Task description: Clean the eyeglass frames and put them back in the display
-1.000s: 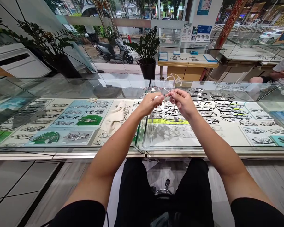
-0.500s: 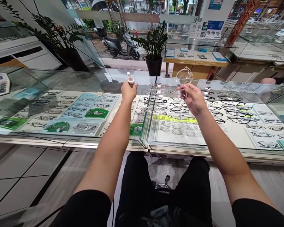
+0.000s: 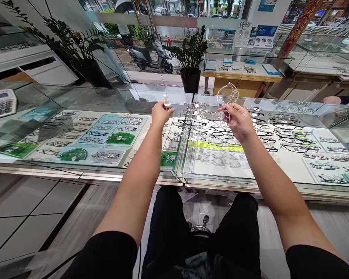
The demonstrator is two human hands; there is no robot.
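My left hand (image 3: 160, 114) is closed around a small spray bottle (image 3: 166, 101) with a white top, which tilts a little to the left above the glass counter. To its right, my right hand (image 3: 239, 121) pinches a pair of clear-framed glasses (image 3: 228, 94) between thumb and fingers. The glasses stand up over the hand, apart from the bottle. Under both hands, the glass showcase (image 3: 151, 176) holds several rows of eyeglasses (image 3: 223, 135).
A calculator (image 3: 1, 104) lies on the counter at the far left. Potted plants (image 3: 190, 79) stand beyond the showcase. Another display table (image 3: 241, 75) is at the back. Part of another person (image 3: 333, 100) shows at the right edge.
My left hand has shifted slightly right and down with the bottle, whose top now leans more to the left. My right hand holds the glasses nearly as before.
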